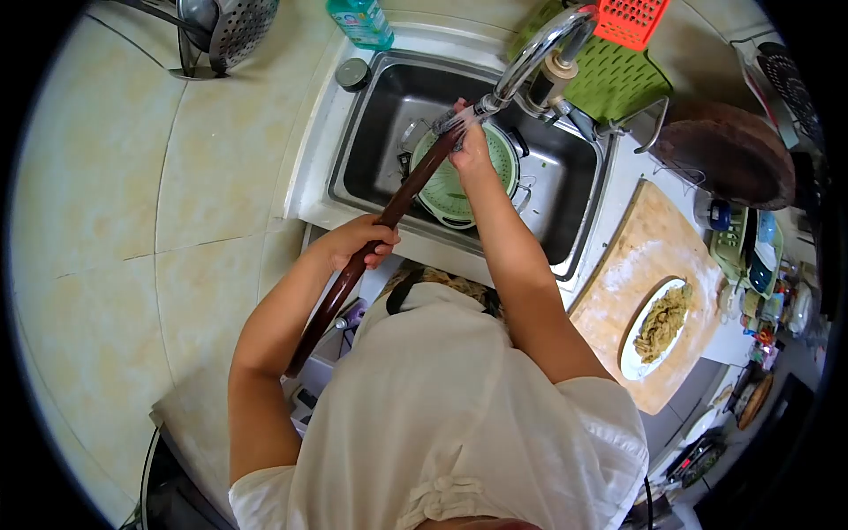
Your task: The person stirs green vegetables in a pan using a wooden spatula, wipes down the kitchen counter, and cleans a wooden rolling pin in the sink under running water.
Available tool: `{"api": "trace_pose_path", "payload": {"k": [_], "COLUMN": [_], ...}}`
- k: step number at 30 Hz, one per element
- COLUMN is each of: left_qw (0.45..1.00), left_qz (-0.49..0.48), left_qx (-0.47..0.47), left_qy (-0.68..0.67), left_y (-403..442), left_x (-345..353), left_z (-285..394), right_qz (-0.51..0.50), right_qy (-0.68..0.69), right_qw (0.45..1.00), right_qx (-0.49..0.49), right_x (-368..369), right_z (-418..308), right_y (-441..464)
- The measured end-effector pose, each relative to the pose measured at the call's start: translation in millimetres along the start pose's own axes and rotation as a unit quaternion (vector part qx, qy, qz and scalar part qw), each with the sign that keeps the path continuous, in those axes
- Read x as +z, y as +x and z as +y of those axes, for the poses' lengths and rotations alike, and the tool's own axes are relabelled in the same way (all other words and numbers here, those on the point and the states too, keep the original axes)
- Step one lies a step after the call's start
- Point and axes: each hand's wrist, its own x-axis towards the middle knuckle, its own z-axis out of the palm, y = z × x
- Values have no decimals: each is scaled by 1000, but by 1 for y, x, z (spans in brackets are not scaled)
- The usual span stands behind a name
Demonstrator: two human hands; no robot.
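Observation:
A long, dark brown wooden rolling pin [415,184] slants from beneath the running tap [528,60] down past the sink's front edge. My left hand [364,241] is wrapped round its middle, in front of the sink. Near the upper end, my right hand [470,143] is closed on the pin, where water from the spout splashes over wood and fingers. Below that hand a light green colander [452,201] sits in the steel sink [561,208], partly hidden by the pin and my forearm. Metal handles show beside the colander.
Right of the sink, a floured wooden board [609,296] bears a white oval plate [629,360] of strip-like food. Behind the sink stand a teal bottle [362,22], a round-lidded jar [353,74] and a green rack [618,84]. A round brown board [729,146] leans at right.

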Motion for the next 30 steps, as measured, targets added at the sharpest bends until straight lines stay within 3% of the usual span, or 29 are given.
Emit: {"api": "trace_pose_path", "payload": {"k": [3,5,7,9,12,14,15,18,21,24,25,26,27,29,30], "left_qw": [992,913,758,541,559,844,935,998,1000,987,925,814,660,636,624], "left_qz": [81,217,347,464,421,264,168,31,-23,64,164,255,332,387,414], "left_qx": [20,89,160,227,263,151,84,11,1,33,105,171,229,180,154], "left_qy": [97,335,529,664,664,441,300,60,-5,144,327,493,634,642,644], "left_y": [6,27,48,64,58,42,31,13,14,16,21,31,33,36,37], "left_x": [3,3,2,-1,-9,2,8,12,6,7,2,-7,-5,13,22], "left_z": [9,15,6,-4,-4,9,16,23,19,18,9,-7,-11,-8,-7], "right_qz": [57,136,168,163,119,90,70,13,21,59,76,108,139,149,172], "right_qy": [-49,-140,-188,-200,-149,-111,-120,-22,-58,-70,-70,-75,-80,-116,-276], "right_qw": [995,970,956,958,981,990,990,999,998,996,995,990,983,957,908], "right_qx": [-60,-144,-150,-125,-47,-17,4,26,8,1,0,-43,-86,-218,-264], "right_x": [0,-3,-3,7,17,18,12,12,17,-3,-12,-11,-9,-4,2], "right_z": [15,48,85,83,49,24,19,2,-6,-19,-19,-17,-16,-7,2], "right_y": [-3,-5,-17,-25,-40,-34,-24,-18,-18,16,26,24,19,10,-2]}}
